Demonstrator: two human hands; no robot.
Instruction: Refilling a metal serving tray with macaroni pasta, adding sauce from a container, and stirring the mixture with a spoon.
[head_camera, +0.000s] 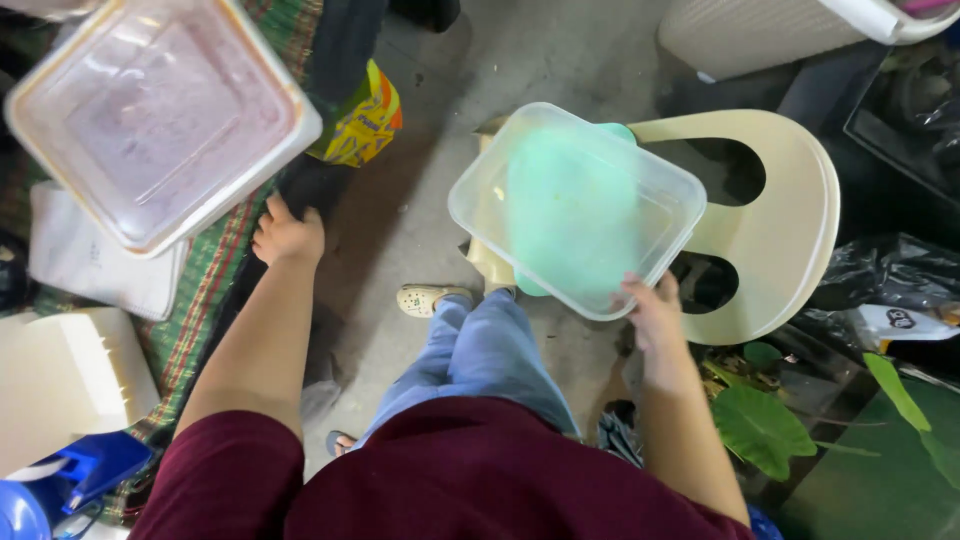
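Right hand (655, 312): fingers closed on the near corner of a clear plastic food container (577, 208), thumb over the rim. The container is tilted and held up over the seat of a cream plastic chair (775, 225); a green shape shows through its bottom, what it is cannot be told.

Left hand (287, 235): reaches out to the person's left, well apart from the right hand. Fingers are curled down against a dark cloth (310, 185) at the edge of a green checked mat (205, 275). Whether it grips the cloth or only rests on it cannot be told. Just above this hand, a second clear square container (160, 115), pink-tinged inside, sits near the camera at the top left.

Between the arms: the person's blue trouser leg (470, 360) and a pale clog (425, 298) on the concrete floor (520, 60). A maroon shirt fills the bottom edge.

Outward: a yellow and green packet (362, 122) beside the dark cloth; a white box (65, 385) and a blue object (85, 470) at lower left; large green leaves (762, 428) and black plastic bags (880, 270) at right.
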